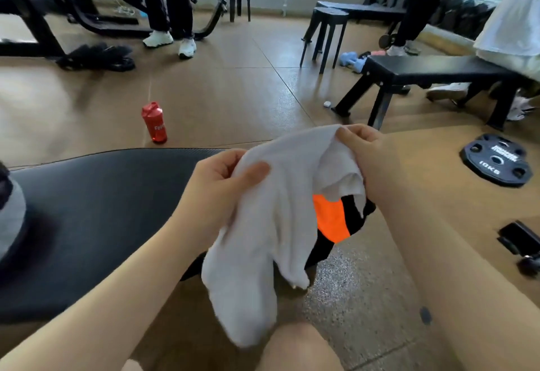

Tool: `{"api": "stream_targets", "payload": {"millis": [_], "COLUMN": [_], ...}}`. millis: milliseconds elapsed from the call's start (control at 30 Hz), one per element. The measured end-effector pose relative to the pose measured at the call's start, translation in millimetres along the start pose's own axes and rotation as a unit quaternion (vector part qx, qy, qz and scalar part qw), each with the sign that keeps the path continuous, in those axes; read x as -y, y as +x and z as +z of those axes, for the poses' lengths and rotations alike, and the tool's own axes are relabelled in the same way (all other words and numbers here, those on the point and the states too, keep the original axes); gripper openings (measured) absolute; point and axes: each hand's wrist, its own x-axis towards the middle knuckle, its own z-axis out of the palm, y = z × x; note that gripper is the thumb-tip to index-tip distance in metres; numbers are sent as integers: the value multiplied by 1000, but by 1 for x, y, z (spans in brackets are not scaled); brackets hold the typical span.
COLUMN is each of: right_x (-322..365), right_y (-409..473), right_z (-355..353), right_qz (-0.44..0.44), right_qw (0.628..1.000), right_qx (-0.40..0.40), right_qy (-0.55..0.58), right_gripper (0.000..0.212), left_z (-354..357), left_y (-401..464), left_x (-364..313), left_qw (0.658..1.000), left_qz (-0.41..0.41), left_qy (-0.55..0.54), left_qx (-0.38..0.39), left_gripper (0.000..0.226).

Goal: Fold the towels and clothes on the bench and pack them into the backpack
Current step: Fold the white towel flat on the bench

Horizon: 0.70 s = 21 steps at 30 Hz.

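Observation:
A white towel hangs crumpled between both hands, above the right end of the black padded bench. My left hand pinches its upper left edge. My right hand grips the top right corner, slightly higher. Behind the towel an orange and black garment lies at the bench's end, partly hidden. A grey and black object sits at the far left edge of the bench; I cannot tell whether it is the backpack.
A red bottle stands on the floor beyond the bench. A 10 kg weight plate lies at the right. Another black bench, black stools, blue dumbbells and standing people's legs fill the room behind.

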Motion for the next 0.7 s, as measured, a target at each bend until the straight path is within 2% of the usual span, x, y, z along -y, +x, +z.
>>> {"api": "stream_targets", "payload": {"millis": [67,200,267,333,367,433,467,533,633,700], "right_x": [-19,-42,-50,-59,-65,-75,-79,-90,-102,-109], "right_y": [-7,-15,-12,-7,-4,6,11,24,40,51], "right_z": [17,63,88,111,121,135,139,143,146,145], "right_qz": [12,27,34,57,70,99,111,111,99,66], "right_qw": [997,994,992,991,990,987,986,985,986,989], "right_qx": [30,91,111,121,121,124,127,131,132,121], "right_qy": [-74,-48,-44,-23,-13,3,11,0,-23,-46], "right_gripper": [10,14,17,14,10,10,12,12,16,18], "left_z": [-18,-69,-94,-107,-105,-90,-83,-73,-65,-59], "left_y": [-2,16,28,30,26,7,-5,-27,-39,-38], "left_x": [1,30,52,77,88,110,121,135,149,149], "left_qw": [997,951,915,850,825,818,818,813,766,759], "left_qz": [4,57,58,48,62,128,136,84,32,27], "left_qy": [76,256,330,460,509,542,550,576,642,650], "left_qx": [-33,-161,-226,-253,-239,-145,-96,-29,-16,-33], "left_gripper": [7,7,16,30,30,14,16,38,59,63]}}
